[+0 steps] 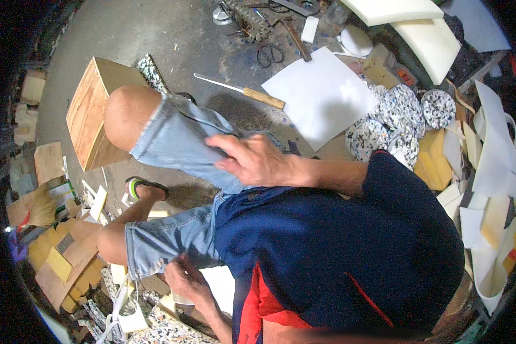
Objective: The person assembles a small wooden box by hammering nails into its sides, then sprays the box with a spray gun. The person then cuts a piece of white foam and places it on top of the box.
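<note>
My right hand hovers over or rests on the thigh of my light blue denim shorts. Its fingers are spread apart and nothing shows in them. Lower in the view, my left hand is beside the hem of the other shorts leg, its fingers bent and blurred; whether they hold anything is unclear. Beyond my right hand lies a thin-bladed knife with a wooden handle. A white sheet lies on the floor next to it. A white piece with thin loops is near my left hand.
A wooden block stands by my knee. Scissors and a hammer lie on the floor. Speckled foam discs are piled beside the sheet. Foam sheets crowd the upper right, and offcuts cover the lower left.
</note>
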`<state>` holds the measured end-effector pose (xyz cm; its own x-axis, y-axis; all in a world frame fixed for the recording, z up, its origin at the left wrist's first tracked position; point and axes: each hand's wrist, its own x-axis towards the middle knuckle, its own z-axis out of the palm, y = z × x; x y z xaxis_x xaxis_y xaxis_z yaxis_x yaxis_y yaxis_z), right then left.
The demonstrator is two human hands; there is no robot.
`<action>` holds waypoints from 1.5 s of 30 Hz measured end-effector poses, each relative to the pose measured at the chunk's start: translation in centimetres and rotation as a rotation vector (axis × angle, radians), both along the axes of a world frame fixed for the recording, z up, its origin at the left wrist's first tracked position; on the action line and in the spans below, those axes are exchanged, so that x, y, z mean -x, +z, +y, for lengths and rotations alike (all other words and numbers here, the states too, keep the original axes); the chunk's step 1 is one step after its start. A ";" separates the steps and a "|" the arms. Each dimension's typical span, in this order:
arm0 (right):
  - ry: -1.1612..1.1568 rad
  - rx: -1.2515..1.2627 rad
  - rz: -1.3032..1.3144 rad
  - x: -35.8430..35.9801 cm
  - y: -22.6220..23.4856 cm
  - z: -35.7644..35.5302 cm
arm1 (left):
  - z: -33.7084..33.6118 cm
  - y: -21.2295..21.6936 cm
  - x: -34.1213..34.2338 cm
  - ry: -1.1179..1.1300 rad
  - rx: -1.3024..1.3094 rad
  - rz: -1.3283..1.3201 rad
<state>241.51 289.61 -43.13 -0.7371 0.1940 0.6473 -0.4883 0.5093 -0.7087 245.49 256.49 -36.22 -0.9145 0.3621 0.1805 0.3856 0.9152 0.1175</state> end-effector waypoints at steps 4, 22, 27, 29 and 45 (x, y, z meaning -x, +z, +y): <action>0.034 0.201 -0.356 -2.5 -0.6 1.6 | 0.6 -0.7 -0.9 0.157 0.108 0.128; -0.693 -0.345 -1.158 8.3 -27.0 28.4 | -1.2 4.2 9.9 0.337 -0.369 -0.233; -0.646 -0.259 -1.295 7.4 -28.1 24.4 | -1.7 2.8 16.1 0.254 -0.401 -0.236; -0.625 -0.261 -1.209 5.9 -27.8 22.6 | -2.5 2.0 18.4 0.243 -0.291 -0.210; -0.616 -0.243 -1.171 8.1 -26.0 22.0 | -2.6 -2.3 29.1 0.291 -0.701 -0.472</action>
